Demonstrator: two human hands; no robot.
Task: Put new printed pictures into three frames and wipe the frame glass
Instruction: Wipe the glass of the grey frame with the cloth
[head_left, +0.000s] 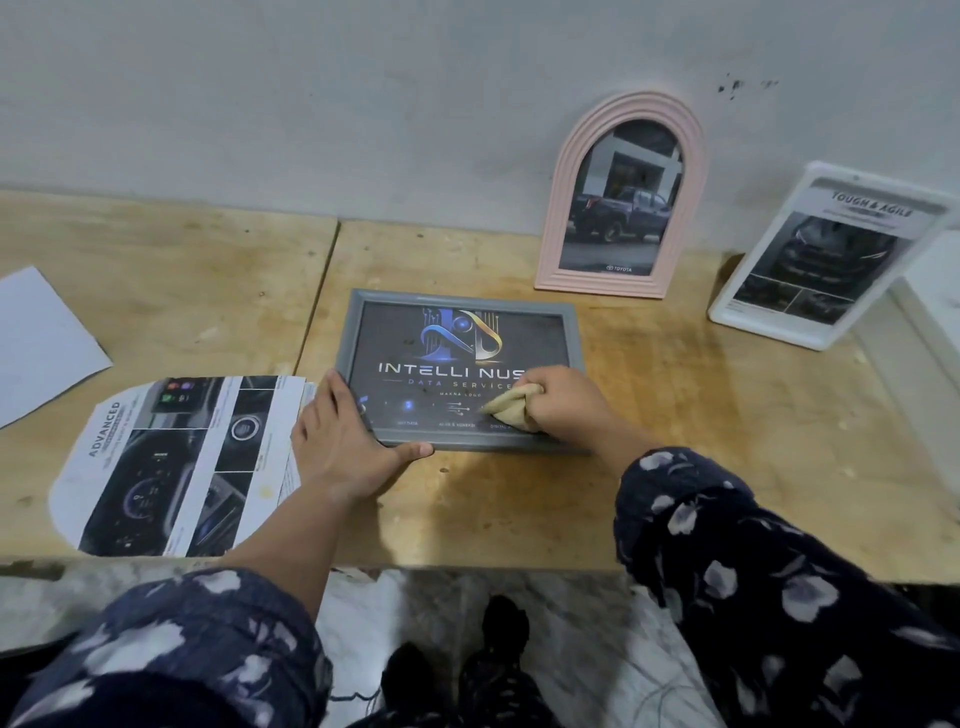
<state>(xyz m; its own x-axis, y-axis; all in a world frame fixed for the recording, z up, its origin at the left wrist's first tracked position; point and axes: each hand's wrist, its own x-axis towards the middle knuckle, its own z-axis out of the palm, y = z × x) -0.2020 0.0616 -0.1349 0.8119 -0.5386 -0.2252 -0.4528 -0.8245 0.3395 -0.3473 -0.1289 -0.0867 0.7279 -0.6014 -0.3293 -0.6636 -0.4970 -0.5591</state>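
Note:
A grey frame (570, 332) lies flat on the wooden table (701, 415), holding a dark print with a logo. My left hand (343, 441) grips its lower left corner, thumb along the front edge. My right hand (563, 402) holds a bunched beige cloth (511, 408) pressed on the glass near the lower right corner. A pink arched frame (558, 208) with a truck picture leans on the wall behind. A white frame (727, 312) with a car print leans at the far right.
A printed sheet with a rounded end (171, 467) lies left of the grey frame. A blank white paper (41, 338) sits at the far left. A white box (935, 312) stands at the right edge. My feet show below the table's front edge.

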